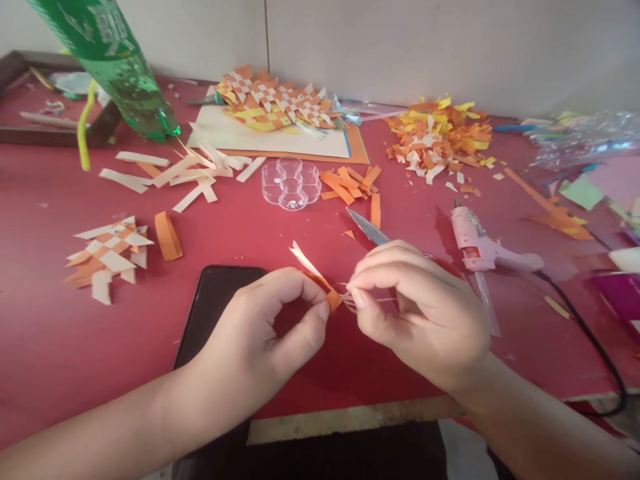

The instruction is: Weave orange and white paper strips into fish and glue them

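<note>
Between thumb and finger, my left hand (265,327) pinches a small woven paper piece (333,300) of orange and cream strips. Two strip ends stick out up and to the left; thin pale ends spread to the right. My right hand (420,313) has thumb and forefinger closed on one of the thin pale ends. Behind the right hand lies a pair of scissors (367,227), its blade showing and its handle mostly covered. A black phone (220,293) rests on the table under and beside my left hand.
A pink glue gun (475,243) with a black cord lies right. Woven paper fish (111,250) sits left, near cream strips (195,170). Farther back are a transparent flower-shaped tray (291,183), orange strips (350,183), a scrap pile (440,137), a finished-looking woven stack (277,100) and a green bottle (125,73).
</note>
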{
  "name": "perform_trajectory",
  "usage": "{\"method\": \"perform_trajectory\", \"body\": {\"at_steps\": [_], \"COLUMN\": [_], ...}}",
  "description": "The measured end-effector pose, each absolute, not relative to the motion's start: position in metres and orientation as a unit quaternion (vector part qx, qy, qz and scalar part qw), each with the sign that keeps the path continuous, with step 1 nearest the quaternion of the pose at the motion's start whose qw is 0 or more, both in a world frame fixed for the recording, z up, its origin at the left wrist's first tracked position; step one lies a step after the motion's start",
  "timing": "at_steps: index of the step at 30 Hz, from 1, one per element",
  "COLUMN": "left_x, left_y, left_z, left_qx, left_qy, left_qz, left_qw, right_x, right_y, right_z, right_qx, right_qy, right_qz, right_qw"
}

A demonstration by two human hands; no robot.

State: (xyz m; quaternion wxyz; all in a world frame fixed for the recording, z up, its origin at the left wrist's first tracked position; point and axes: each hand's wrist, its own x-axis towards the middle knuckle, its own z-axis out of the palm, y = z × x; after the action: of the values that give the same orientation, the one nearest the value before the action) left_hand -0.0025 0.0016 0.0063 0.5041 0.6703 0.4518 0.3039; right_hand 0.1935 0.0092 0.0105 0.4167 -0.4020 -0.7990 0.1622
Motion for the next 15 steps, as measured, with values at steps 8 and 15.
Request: {"method": "perform_trajectory", "body": {"at_steps": [8,15], "left_x": [-0.0034,-0.0038], "left_y": [-0.0012,-0.0020], "left_z": [0.0034,0.0060], "left_qx": [0.648,0.688], "left_qy": [0.468,0.448], "left_qz": [0.324,0.307], "left_qw": [0.506,0.482], "right_x": [0.1979,0.1940], "right_y": [0.0092,0.0096], "right_z": [0.0067,0.0125], "right_qx": [-0.453,-0.350], "right_qy": [-0.748,-0.855], "right_qz": [0.121,0.082], "right_qw": [0.470,0.374]}}
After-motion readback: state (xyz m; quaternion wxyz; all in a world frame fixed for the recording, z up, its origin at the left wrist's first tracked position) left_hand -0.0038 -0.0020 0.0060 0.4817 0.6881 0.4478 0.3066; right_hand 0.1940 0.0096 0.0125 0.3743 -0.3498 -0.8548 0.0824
